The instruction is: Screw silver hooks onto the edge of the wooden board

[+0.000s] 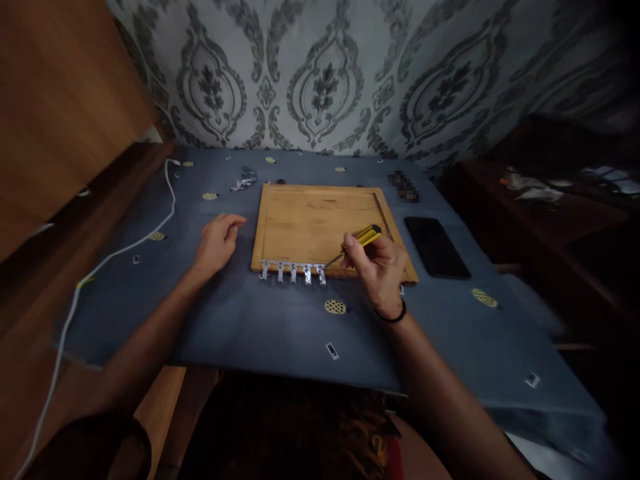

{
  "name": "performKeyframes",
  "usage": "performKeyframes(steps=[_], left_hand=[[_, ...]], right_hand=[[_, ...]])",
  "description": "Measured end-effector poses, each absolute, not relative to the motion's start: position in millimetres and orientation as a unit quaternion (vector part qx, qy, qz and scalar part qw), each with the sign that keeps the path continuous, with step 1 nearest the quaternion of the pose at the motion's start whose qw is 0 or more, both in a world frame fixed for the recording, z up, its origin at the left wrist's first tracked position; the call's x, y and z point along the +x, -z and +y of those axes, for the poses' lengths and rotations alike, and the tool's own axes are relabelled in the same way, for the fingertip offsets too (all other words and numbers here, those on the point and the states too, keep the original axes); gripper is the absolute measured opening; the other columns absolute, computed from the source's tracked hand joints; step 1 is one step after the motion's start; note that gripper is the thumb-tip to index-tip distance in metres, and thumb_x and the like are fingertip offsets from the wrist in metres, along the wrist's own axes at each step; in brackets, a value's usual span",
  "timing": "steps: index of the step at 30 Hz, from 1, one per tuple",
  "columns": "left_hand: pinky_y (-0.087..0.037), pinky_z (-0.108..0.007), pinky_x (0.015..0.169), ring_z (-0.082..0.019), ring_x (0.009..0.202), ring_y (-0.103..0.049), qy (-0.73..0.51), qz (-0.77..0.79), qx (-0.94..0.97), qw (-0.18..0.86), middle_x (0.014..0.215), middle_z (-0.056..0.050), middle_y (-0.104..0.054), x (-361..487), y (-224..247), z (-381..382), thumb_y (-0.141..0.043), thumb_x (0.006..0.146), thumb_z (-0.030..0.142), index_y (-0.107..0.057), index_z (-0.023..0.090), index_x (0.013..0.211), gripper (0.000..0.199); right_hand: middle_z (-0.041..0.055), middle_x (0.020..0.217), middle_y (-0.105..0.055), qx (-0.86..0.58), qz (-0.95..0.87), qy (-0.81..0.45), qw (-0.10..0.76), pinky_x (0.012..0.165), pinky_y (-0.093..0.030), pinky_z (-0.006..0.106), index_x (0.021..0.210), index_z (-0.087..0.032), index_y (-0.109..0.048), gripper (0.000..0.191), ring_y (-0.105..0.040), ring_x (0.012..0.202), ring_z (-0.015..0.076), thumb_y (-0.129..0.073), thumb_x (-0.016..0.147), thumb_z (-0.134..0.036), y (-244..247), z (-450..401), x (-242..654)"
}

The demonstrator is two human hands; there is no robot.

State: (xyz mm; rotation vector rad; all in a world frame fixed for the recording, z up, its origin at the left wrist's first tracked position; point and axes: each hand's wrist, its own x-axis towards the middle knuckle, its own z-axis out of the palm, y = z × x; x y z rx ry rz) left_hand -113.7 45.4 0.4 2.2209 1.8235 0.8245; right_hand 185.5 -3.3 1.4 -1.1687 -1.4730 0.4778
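Note:
My right hand [381, 267] grips a yellow and black screwdriver [369, 235], its thin shaft slanting down to the left. The tip is at the rightmost of several small metal hinges [321, 275], which sit in a row along the near edge of a wooden board [320, 223]. That board has a raised frame and lies flat on the table. Left of it, my left hand [219, 243] rests on or just above the cloth, fingers loosely extended and holding nothing.
A black phone [437, 247] lies right of the board. More metal pieces [245, 179] sit behind it on the left, and a blurred-out item [404, 187] at the back right. A white cable [120, 252] runs down the left side of the blue tablecloth [280, 333]. Patterned wallpaper [325, 87] stands behind.

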Motion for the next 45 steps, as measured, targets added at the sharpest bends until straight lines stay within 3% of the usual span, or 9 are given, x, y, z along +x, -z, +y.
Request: performKeyframes(steps=[12, 15, 18, 21, 24, 29, 34, 39, 45], left_hand=[[-0.051, -0.046, 0.104, -0.03, 0.121, -0.063, -0.253, 0.726, 0.639, -0.022, 0.12, -0.013, -0.069, -175, 20, 65, -0.041, 0.095, 0.004, -0.072, 0.022, 0.116, 0.042], [-0.053, -0.047, 0.104, -0.027, 0.117, -0.064, -0.219, 0.735, 0.642, -0.006, 0.122, -0.012, -0.069, -182, 26, 68, -0.055, 0.101, 0.019, -0.071, 0.019, 0.117, 0.022], [-0.055, -0.048, 0.102, -0.023, 0.114, -0.066, -0.202, 0.728, 0.655, 0.012, 0.124, -0.009, -0.069, -184, 28, 70, -0.067, 0.1, 0.038, -0.069, 0.017, 0.117, 0.027], [-0.054, -0.043, 0.1, -0.023, 0.11, -0.067, -0.211, 0.719, 0.662, 0.02, 0.116, -0.008, -0.073, -182, 26, 71, -0.057, 0.101, 0.02, -0.075, 0.019, 0.106, 0.018], [-0.052, -0.041, 0.099, -0.025, 0.109, -0.066, -0.227, 0.708, 0.669, 0.018, 0.113, -0.008, -0.074, -178, 26, 71, -0.044, 0.096, 0.007, -0.078, 0.023, 0.101, 0.038], [-0.049, -0.044, 0.101, -0.027, 0.112, -0.063, -0.218, 0.687, 0.693, 0.018, 0.115, -0.009, -0.072, -166, 31, 66, -0.057, 0.099, 0.025, -0.073, 0.023, 0.107, 0.018], [-0.052, -0.045, 0.099, -0.026, 0.112, -0.065, -0.189, 0.685, 0.704, 0.014, 0.112, -0.008, -0.071, -160, 32, 65, -0.061, 0.099, 0.023, -0.071, 0.021, 0.102, 0.01], [-0.058, -0.046, 0.098, -0.023, 0.112, -0.067, -0.163, 0.679, 0.716, 0.015, 0.126, -0.01, -0.068, -160, 32, 67, -0.065, 0.101, 0.038, -0.067, 0.017, 0.121, 0.029], [-0.059, -0.047, 0.098, -0.024, 0.115, -0.067, -0.167, 0.671, 0.722, 0.031, 0.133, -0.011, -0.065, -170, 37, 67, -0.066, 0.101, 0.039, -0.064, 0.018, 0.131, 0.036]], right_hand=[[-0.0004, 0.05, -0.063, -0.484, -0.634, -0.194, 0.571, 0.043, -0.045, 0.026, 0.071, -0.021, -0.066, 0.049, -0.06, 0.042, 0.0148, -0.071, 0.085, -0.068, -6, -1, 187], [0.0005, 0.05, -0.063, -0.491, -0.628, -0.194, 0.571, 0.043, -0.045, 0.028, 0.071, -0.022, -0.067, 0.053, -0.059, 0.043, 0.0155, -0.069, 0.084, -0.073, -2, 1, 188], [0.0011, 0.051, -0.064, -0.5, -0.623, -0.192, 0.569, 0.042, -0.046, 0.029, 0.07, -0.022, -0.067, 0.056, -0.06, 0.043, 0.0164, -0.068, 0.083, -0.076, -1, 1, 189], [0.0007, 0.05, -0.064, -0.508, -0.622, -0.184, 0.566, 0.042, -0.046, 0.029, 0.07, -0.022, -0.068, 0.056, -0.06, 0.042, 0.0165, -0.068, 0.083, -0.076, -3, 0, 190], [0.0007, 0.048, -0.064, -0.515, -0.623, -0.166, 0.565, 0.042, -0.045, 0.029, 0.069, -0.023, -0.068, 0.055, -0.06, 0.042, 0.0166, -0.068, 0.083, -0.076, -6, -1, 190], [0.0013, 0.049, -0.065, -0.521, -0.628, -0.148, 0.558, 0.041, -0.046, 0.029, 0.069, -0.024, -0.069, 0.053, -0.061, 0.042, 0.0173, -0.068, 0.084, -0.074, -6, -1, 190], [0.0017, 0.05, -0.065, -0.508, -0.638, -0.155, 0.558, 0.041, -0.048, 0.028, 0.067, -0.023, -0.068, 0.054, -0.062, 0.042, 0.0171, -0.067, 0.086, -0.073, -5, 1, 192], [0.0012, 0.049, -0.064, -0.503, -0.64, -0.156, 0.559, 0.042, -0.047, 0.028, 0.069, -0.022, -0.068, 0.053, -0.061, 0.041, 0.0169, -0.067, 0.086, -0.073, -7, 0, 191], [0.001, 0.048, -0.063, -0.485, -0.653, -0.157, 0.56, 0.041, -0.045, 0.027, 0.069, -0.022, -0.065, 0.055, -0.06, 0.041, 0.016, -0.065, 0.086, -0.074, -12, -3, 184]])
